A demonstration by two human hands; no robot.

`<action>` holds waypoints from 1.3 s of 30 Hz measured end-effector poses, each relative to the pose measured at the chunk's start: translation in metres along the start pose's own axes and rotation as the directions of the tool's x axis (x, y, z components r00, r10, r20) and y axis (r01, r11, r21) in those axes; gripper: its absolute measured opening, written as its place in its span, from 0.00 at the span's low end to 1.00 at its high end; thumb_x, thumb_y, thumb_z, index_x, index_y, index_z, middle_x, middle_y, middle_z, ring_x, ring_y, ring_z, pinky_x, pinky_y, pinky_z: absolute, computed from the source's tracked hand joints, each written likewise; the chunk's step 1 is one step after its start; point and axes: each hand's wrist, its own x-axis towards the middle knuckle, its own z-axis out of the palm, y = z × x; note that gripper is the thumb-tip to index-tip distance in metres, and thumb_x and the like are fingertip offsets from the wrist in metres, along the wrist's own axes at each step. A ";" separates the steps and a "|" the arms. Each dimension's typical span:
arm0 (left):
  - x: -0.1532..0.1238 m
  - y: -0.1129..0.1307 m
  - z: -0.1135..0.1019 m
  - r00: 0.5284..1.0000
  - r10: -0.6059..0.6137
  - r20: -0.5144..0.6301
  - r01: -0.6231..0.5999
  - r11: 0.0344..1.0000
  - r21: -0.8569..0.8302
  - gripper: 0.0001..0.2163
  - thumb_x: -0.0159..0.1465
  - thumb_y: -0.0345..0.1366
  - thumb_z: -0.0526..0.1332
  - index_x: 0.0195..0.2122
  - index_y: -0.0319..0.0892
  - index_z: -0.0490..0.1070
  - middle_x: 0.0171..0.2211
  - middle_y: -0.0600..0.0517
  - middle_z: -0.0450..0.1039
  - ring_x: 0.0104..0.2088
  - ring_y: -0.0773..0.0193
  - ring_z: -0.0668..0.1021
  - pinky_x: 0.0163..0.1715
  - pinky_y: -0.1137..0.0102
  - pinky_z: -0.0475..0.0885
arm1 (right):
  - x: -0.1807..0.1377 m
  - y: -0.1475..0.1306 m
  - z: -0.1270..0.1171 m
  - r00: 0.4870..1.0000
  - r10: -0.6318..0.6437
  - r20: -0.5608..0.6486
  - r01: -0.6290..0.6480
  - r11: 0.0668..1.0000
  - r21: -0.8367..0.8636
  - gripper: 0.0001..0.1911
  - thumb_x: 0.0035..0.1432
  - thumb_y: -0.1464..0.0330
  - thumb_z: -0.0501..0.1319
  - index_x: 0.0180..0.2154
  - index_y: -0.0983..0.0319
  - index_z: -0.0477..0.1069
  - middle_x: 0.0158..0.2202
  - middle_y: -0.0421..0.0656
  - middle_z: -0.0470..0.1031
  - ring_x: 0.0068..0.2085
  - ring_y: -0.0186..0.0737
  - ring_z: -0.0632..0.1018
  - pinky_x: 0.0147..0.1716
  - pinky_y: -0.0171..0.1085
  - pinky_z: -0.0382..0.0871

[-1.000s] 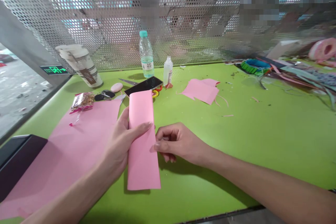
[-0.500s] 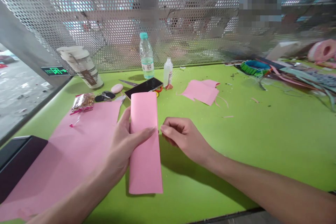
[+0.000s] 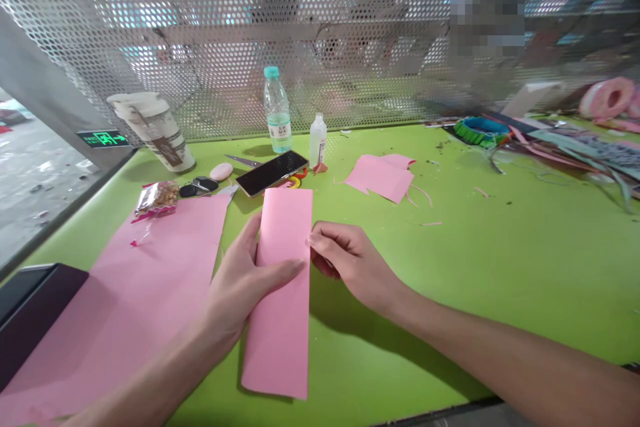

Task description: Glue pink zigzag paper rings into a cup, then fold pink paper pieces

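A folded sheet of pink paper [image 3: 283, 320] stands out over the green table, its fold at the left and its edges together at the right. My left hand [image 3: 245, 273] grips it from the left, thumb across the front and the other fingers hidden behind. Closed in a pinch, my right hand [image 3: 343, 250] has its thumb and forefinger at the paper's right edge. Under my left forearm lies a large pink sheet [image 3: 165, 267]. Just beyond the folded paper is a black phone [image 3: 273, 172], resting partly over scissors [image 3: 243, 161].
A paper cup [image 3: 155, 130], a water bottle [image 3: 277, 113] and a small white bottle [image 3: 317, 141] stand along the perforated screen. Pink paper scraps [image 3: 383, 177] lie mid-table. A snack packet [image 3: 156, 198] and a dark box [image 3: 43, 313] are at left, ribbons [image 3: 565, 147] at right.
The folded paper has tilted, its top shifting right and its lower end coming nearer. My right fingertips, beside its edge before, now meet that edge. My left hand has moved slightly right with it.
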 end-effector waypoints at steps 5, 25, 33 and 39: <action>0.000 0.000 0.002 1.000 -0.017 -0.004 0.017 1.000 -0.004 0.31 0.56 0.39 0.80 0.59 0.48 0.72 0.41 0.50 0.84 0.27 0.63 0.82 0.33 0.67 0.83 | 0.001 0.000 0.001 1.000 0.006 0.017 -0.006 1.000 0.016 0.20 0.73 0.61 0.60 0.27 0.60 0.66 0.23 0.33 0.61 0.26 0.32 0.61 0.27 0.37 0.52; 0.004 0.000 -0.007 0.999 -0.041 -0.034 0.038 0.997 -0.062 0.35 0.52 0.30 0.79 0.61 0.44 0.69 0.38 0.48 0.86 0.33 0.54 0.87 0.32 0.67 0.83 | 0.003 0.004 -0.006 0.993 0.099 0.064 -0.097 0.995 -0.023 0.23 0.71 0.58 0.61 0.24 0.59 0.63 0.21 0.33 0.59 0.24 0.31 0.59 0.26 0.38 0.50; 0.008 0.003 -0.010 0.995 -0.100 0.013 0.101 0.991 -0.091 0.30 0.56 0.35 0.80 0.57 0.41 0.70 0.38 0.46 0.87 0.33 0.55 0.87 0.34 0.66 0.84 | 0.004 0.000 -0.011 0.987 0.118 0.106 -0.108 0.990 -0.093 0.21 0.70 0.59 0.61 0.25 0.60 0.65 0.21 0.32 0.58 0.23 0.31 0.57 0.26 0.38 0.49; 0.014 0.002 -0.019 0.995 -0.097 -0.014 0.095 0.991 -0.095 0.27 0.55 0.36 0.82 0.52 0.41 0.73 0.33 0.50 0.86 0.31 0.63 0.85 0.33 0.75 0.82 | 0.013 0.003 -0.027 0.987 0.111 0.117 -0.092 0.982 -0.164 0.23 0.68 0.56 0.62 0.24 0.60 0.64 0.21 0.33 0.59 0.24 0.31 0.59 0.27 0.38 0.50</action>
